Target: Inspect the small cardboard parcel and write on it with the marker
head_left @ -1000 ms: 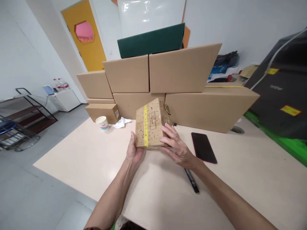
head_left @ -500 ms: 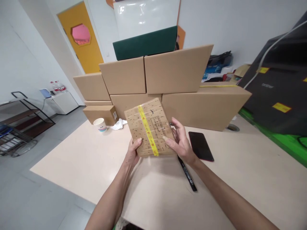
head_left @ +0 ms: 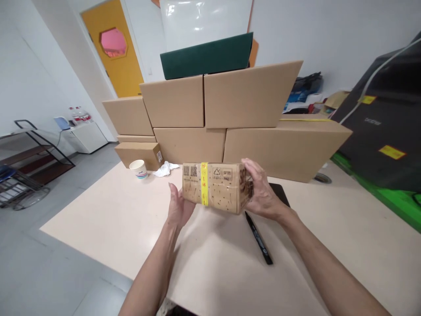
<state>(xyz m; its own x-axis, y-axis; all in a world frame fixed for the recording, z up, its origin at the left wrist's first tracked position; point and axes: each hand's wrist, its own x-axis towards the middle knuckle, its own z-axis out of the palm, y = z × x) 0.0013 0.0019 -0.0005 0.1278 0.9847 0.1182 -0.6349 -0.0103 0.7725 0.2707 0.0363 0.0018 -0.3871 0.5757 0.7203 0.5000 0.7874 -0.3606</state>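
- Stacked cartons are filling the upper middle; a paper cup is standing centre-left.
- A marker is lying right of lower centre; the right hand is partly covering a phone.
- A yellow-taped, speckled box is hanging mid-frame, right fingers bending together against its end, the left hand's thumb spreading, its other fingers hiding.

Phone partly hidden bhd R hand, pen txt illegible.

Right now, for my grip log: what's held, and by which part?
A small taped cardboard box: the left hand supports its lower left corner, the right hand grips its right end.
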